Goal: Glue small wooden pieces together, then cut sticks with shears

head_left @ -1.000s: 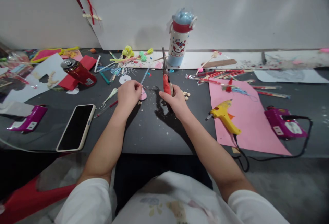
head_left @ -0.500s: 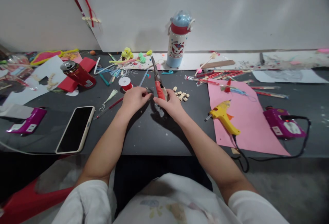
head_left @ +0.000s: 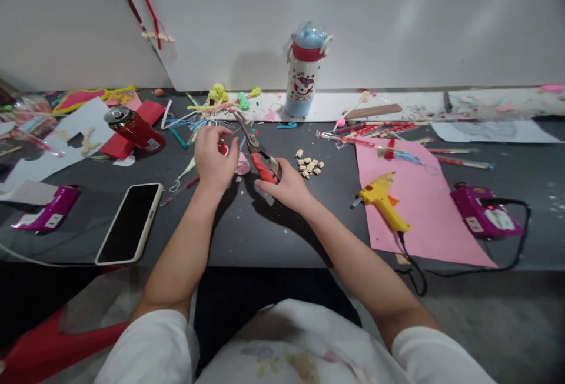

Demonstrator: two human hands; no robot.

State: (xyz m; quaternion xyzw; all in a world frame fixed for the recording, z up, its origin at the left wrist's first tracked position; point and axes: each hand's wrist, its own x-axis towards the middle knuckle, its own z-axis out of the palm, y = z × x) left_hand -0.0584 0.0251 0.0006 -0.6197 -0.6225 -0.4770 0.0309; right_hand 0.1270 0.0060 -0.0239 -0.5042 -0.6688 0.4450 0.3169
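My right hand (head_left: 286,184) is wrapped round the red-handled pliers (head_left: 261,166), whose metal jaws point up and to the left. My left hand (head_left: 215,157) is raised beside the jaws, its fingers pinched on what looks like a thin wooden stick (head_left: 237,131); the grip is partly hidden. The stick's end is close to the jaws; whether they touch I cannot tell. Behind the left fingers a red thread spool (head_left: 223,149) is mostly covered. A pink scrap (head_left: 242,164) lies under the pliers. Several short wooden bits (head_left: 310,166) are piled right of them.
A water bottle (head_left: 303,78) stands at the back. On the right, a yellow glue gun (head_left: 385,199) lies on pink paper (head_left: 424,219), its cord near a purple power box (head_left: 483,210). On the left are a phone (head_left: 130,222) and a tilted red can (head_left: 135,128).
My left hand has lifted and moved up and left, now with the thin stick. The pliers have tilted further left and their handles have spread. The pink scrap has come into view.
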